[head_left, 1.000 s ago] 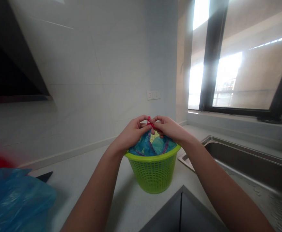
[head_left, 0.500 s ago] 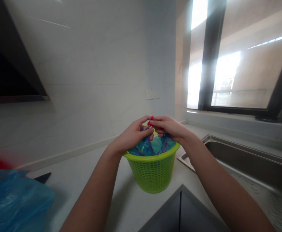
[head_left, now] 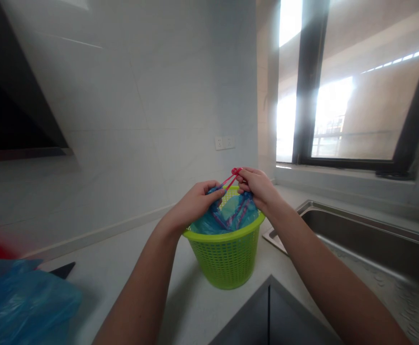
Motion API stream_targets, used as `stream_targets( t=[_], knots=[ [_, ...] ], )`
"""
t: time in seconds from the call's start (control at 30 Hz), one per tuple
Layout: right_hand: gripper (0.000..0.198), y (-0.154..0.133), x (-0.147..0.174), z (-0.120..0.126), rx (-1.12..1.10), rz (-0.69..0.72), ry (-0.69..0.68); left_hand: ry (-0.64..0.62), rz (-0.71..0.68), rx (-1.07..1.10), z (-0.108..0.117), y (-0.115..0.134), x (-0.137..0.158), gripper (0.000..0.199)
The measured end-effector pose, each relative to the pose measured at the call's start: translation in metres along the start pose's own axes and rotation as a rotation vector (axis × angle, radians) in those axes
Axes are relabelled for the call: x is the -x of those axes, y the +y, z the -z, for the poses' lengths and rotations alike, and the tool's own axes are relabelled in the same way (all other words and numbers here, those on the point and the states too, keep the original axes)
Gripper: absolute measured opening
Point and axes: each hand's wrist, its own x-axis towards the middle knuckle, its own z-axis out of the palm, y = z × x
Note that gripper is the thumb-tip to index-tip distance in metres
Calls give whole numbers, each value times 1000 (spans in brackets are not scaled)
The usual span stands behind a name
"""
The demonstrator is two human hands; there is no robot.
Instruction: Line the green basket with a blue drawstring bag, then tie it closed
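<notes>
A green plastic basket (head_left: 224,261) with a lattice wall stands on the white counter. Inside it lies a blue translucent garbage bag (head_left: 209,224) with a pink drawstring (head_left: 232,180). Over the basket's left rim, my left hand (head_left: 199,200) is closed on the bag's upper edge, where the string comes out. My right hand (head_left: 258,186) pinches the looped end of the drawstring above the right side of the basket. The string runs taut between both hands. Some fingertips of each hand are hidden.
To the right is a steel sink (head_left: 353,225) below a window. Another blue plastic bag (head_left: 26,302) sits at the lower left beside a dark flat pointed object (head_left: 64,270). A grey angular surface (head_left: 270,316) juts in at the bottom. A wall socket (head_left: 224,143) is behind.
My hands have moved apart. The right has gone slightly right and up, drawing the pink string out into a longer loop; the left stays by the bag's edge.
</notes>
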Motion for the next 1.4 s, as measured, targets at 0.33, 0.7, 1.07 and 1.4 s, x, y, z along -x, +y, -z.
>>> stream_targets(
  t=[0.33, 0.7, 1.07, 1.4],
  knots=[
    [25, 2, 6, -4, 221, -65, -256, 173, -12, 75, 3, 3, -2, 31],
    [26, 1, 11, -6, 307, -19, -368, 209, 64, 78, 2, -2, -4, 35],
    [8, 1, 10, -6, 373, -7, -200, 225, -115, 38, 1, 3, -2, 25],
    [18, 0, 11, -9, 365, -16, -239, 106, -231, -144, -2, -1, -3, 16]
  ],
)
